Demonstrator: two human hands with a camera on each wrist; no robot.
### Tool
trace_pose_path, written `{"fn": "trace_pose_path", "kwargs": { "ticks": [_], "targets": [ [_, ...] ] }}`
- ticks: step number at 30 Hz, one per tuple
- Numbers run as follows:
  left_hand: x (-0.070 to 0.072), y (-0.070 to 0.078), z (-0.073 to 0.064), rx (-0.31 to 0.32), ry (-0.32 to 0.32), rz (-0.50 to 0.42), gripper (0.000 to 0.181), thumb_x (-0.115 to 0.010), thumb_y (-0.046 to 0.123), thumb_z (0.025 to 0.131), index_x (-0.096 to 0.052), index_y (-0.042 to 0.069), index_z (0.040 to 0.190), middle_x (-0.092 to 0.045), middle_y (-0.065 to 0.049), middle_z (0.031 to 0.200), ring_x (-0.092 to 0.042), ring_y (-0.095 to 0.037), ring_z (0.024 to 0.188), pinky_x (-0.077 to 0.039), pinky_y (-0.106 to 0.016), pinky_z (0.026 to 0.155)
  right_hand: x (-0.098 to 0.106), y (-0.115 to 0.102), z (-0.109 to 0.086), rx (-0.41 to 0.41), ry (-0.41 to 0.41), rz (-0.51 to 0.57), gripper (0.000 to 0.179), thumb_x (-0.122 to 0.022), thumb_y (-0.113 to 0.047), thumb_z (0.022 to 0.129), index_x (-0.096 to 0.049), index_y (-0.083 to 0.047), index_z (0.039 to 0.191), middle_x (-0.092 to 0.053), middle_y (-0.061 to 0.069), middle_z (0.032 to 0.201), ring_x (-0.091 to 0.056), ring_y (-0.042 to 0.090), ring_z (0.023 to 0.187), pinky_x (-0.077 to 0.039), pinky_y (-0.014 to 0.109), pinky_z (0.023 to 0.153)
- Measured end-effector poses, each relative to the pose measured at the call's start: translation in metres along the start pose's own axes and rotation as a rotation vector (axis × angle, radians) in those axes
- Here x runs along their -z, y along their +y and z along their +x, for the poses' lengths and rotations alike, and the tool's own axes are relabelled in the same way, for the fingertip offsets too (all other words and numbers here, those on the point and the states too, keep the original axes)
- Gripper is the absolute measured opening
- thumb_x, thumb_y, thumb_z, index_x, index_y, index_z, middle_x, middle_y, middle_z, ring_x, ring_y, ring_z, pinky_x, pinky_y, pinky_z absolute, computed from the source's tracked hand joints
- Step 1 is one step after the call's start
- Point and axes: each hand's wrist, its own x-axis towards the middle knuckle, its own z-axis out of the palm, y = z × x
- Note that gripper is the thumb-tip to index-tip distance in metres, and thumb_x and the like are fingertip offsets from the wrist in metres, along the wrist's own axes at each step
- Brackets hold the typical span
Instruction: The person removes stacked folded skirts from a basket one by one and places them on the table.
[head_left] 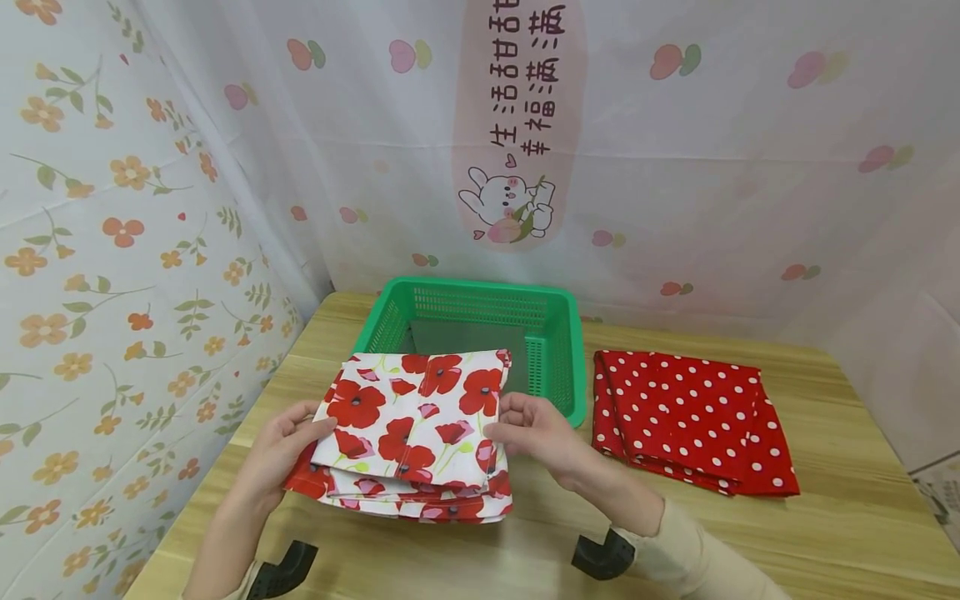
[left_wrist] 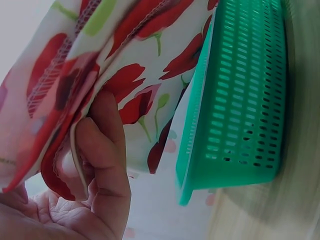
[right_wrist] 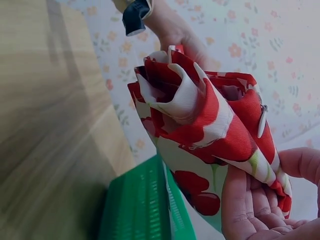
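A folded white fabric cover (head_left: 408,421) with red poppies is held up in both hands, over the near side of the green basket. My left hand (head_left: 281,446) grips its left edge, thumb on top; in the left wrist view the curled fingers (left_wrist: 105,150) go under the layers. On the opposite edge my right hand (head_left: 540,433) pinches the cloth between thumb and fingers. In the right wrist view, the stacked folds show at the near end, with a small metal zip pull (right_wrist: 262,121) hanging from the red edge.
The green perforated basket (head_left: 573,367) stands at the back of the wooden table (head_left: 825,517), a grey flat surface showing inside it. To its right lies a folded red cloth (head_left: 682,412) with white dots. Printed curtains (head_left: 675,208) hang behind and at the left.
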Motion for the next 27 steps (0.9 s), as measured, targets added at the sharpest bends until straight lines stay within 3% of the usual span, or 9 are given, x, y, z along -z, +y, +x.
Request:
{"fn": "trace_pose_path", "kwargs": {
  "ticks": [10,21,27],
  "targets": [
    [0.008,-0.006,-0.016,0.015,0.026,-0.042,0.011,-0.053,0.009,0.093,-0.060,0.018,0.093,-0.069,0.002,0.082,-0.068,-0.018,0.069,-0.056,-0.032,0.061,-0.019,0.003,-0.013,-0.007,0.003,0.045,0.032,-0.062,-0.009,0.087,-0.052,0.010,0.111,-0.068,0.013,0.096,-0.065,0.016,0.085,-0.053,0.029,0.073],
    [0.019,-0.024,-0.036,-0.058,-0.085,-0.102,0.022,-0.049,0.003,0.094,-0.062,0.021,0.093,-0.070,0.000,0.086,-0.068,-0.019,0.071,-0.056,-0.034,0.062,-0.035,0.013,-0.031,-0.029,-0.018,0.103,0.028,-0.062,-0.006,0.087,-0.052,0.008,0.109,-0.067,0.011,0.095,-0.064,0.015,0.082,-0.053,0.027,0.072],
    [0.023,-0.034,-0.045,-0.029,-0.111,-0.098,0.025,-0.049,0.004,0.095,-0.064,0.024,0.095,-0.070,0.002,0.089,-0.068,-0.019,0.073,-0.056,-0.034,0.065,-0.043,0.022,-0.038,-0.033,-0.011,0.121,0.026,-0.063,-0.004,0.085,-0.053,0.009,0.105,-0.067,0.009,0.091,-0.062,0.014,0.078,-0.053,0.025,0.073]
  ]
}}
